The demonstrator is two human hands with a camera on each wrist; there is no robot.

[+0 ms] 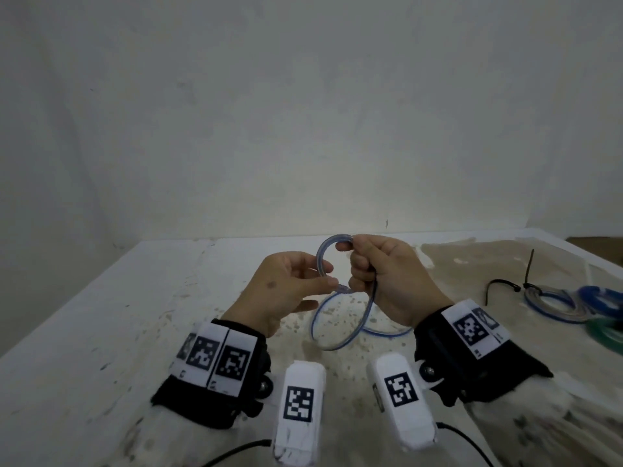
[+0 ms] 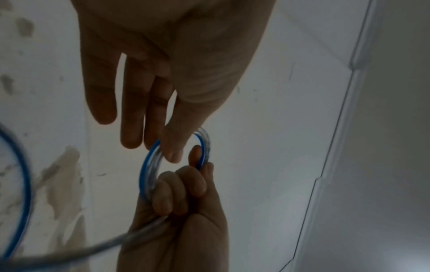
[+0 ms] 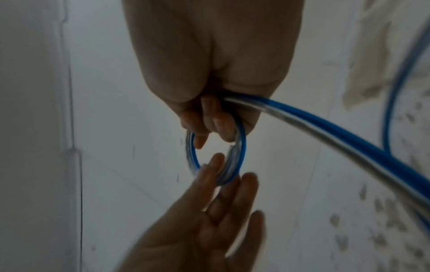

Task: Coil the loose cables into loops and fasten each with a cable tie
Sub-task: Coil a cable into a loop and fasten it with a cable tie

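A clear cable with a blue stripe [image 1: 319, 257] is held above the table between both hands. My right hand [image 1: 354, 264] has its fingers curled round a small coil of it [image 3: 241, 147]. My left hand [image 1: 328, 276] pinches the near side of that coil between thumb and nearly straight fingers [image 2: 130, 138]. The rest of the cable hangs below in a wider loop [image 1: 337, 347] and trails on under the right wrist. In the right wrist view the free length [image 3: 325, 132] runs out of the fist to the right.
At the right edge of the white, stained table [image 1: 135, 315] lie coiled cables: a clear-blue one [image 1: 553, 310], a blue one [image 1: 600, 293] and a green one [image 1: 603, 335]. Black cable ties [image 1: 502, 284] lie beside them. A plain wall stands close behind the table.
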